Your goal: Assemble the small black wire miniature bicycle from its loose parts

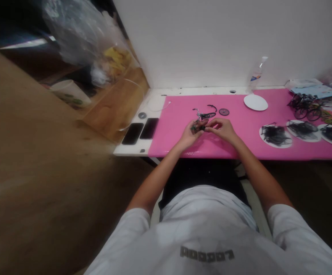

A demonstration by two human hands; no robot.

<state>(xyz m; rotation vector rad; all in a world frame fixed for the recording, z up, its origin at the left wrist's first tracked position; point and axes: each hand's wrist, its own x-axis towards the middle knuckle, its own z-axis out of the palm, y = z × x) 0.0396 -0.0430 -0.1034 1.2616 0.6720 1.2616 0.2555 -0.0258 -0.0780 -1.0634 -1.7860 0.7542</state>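
Note:
Over the pink mat, my left hand [191, 134] is closed around a small dark part [202, 128], too small and blurred to name. From the other side my right hand [222, 130] pinches at the same part, thumb and fingertips together. Just beyond my fingers lies a partly assembled miniature bicycle [204, 115] with a silvery front end and one dark wheel. Behind it is a thin curved black piece [212, 107]. A loose miniature wheel [224, 112] rests to its right. My fingers hide part of what they grip.
Two black phones [149, 128] lie left of the pink mat [177, 114]. White plates [275, 144] with black parts stand at right, near several miniature bicycles [307, 107]. A white disc-like plate [255, 102] and a clear bottle [257, 74] are at the back. A wooden box [117, 103] adjoins the left.

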